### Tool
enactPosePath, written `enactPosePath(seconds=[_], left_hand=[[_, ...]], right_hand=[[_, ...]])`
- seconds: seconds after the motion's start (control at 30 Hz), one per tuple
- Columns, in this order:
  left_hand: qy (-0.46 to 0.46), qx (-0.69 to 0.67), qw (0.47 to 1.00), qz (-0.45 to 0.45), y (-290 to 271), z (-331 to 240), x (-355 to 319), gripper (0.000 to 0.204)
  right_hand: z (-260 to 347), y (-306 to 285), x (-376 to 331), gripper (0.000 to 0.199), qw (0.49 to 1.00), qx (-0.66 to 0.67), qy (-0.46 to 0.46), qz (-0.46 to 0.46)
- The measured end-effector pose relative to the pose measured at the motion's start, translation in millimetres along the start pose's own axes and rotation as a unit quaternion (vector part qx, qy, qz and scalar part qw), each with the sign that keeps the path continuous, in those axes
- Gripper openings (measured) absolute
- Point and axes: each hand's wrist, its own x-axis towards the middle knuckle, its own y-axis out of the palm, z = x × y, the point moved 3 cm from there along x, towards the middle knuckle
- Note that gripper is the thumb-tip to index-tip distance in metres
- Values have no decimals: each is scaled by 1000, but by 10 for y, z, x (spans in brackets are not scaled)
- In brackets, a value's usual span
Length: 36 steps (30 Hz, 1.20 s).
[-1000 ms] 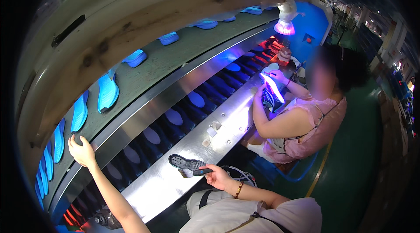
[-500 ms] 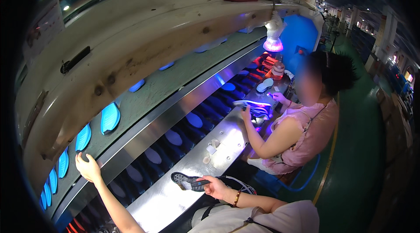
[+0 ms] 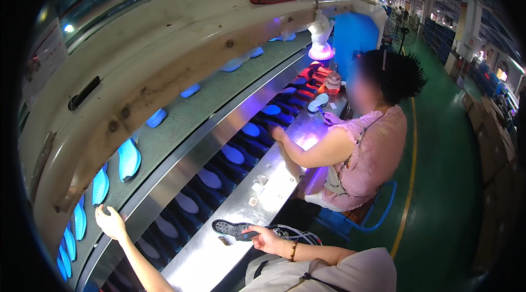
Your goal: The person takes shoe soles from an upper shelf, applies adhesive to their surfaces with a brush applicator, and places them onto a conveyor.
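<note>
At the upper conveyor belt, my left hand [image 3: 111,222] is open, thumb and fingers apart. Its fingertips meet the near end of a bright blue shoe sole [image 3: 101,185], and I cannot tell whether they touch it. Another blue sole [image 3: 129,159] lies just to the right. Above the metal bench, my right hand [image 3: 267,239] is closed on the end of a black shoe sole [image 3: 223,226], its studded hollow side up. A dark handle-like strip [image 3: 247,235] also runs into this hand; its kind is unclear. A small brownish piece [image 3: 224,241] shows beside the sole.
Dark shoes with pale soles line the lower rack [image 3: 188,202] beyond the bench [image 3: 197,262]. A metal rail [image 3: 181,166] divides rack from belt. A beige hood [image 3: 164,56] overhangs the belt. To the right a co-worker [image 3: 367,144] sits near a glowing lamp [image 3: 321,51].
The view has shifted slightly. My left hand stays by the blue sole; my right hand still holds the black sole. The shoe has left the co-worker's hand, which now reaches to the lower rack.
</note>
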Motion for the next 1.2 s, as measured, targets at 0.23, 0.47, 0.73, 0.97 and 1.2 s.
enactPosePath(seconds=[0.23, 0.47, 0.73, 0.97, 1.2], left_hand=[[6, -3, 1000, -3, 33, 59, 58, 28], [32, -11, 999, -3, 57, 56, 28, 28], [37, -6, 999, 16, -41, -23, 28, 28], [40, -11, 999, 21, -11, -85, 29, 27], [31, -32, 999, 4, -16, -59, 16, 26]], right_hand=[[-17, -81, -34, 29, 1000, 10, -18, 23], [-49, -110, -44, 27, 999, 29, -28, 4], [-2, 23, -100, 28, 999, 14, -41, 20], [-90, -4, -49, 29, 998, 35, -45, 6], [-112, -41, -3, 29, 998, 21, -60, 10]])
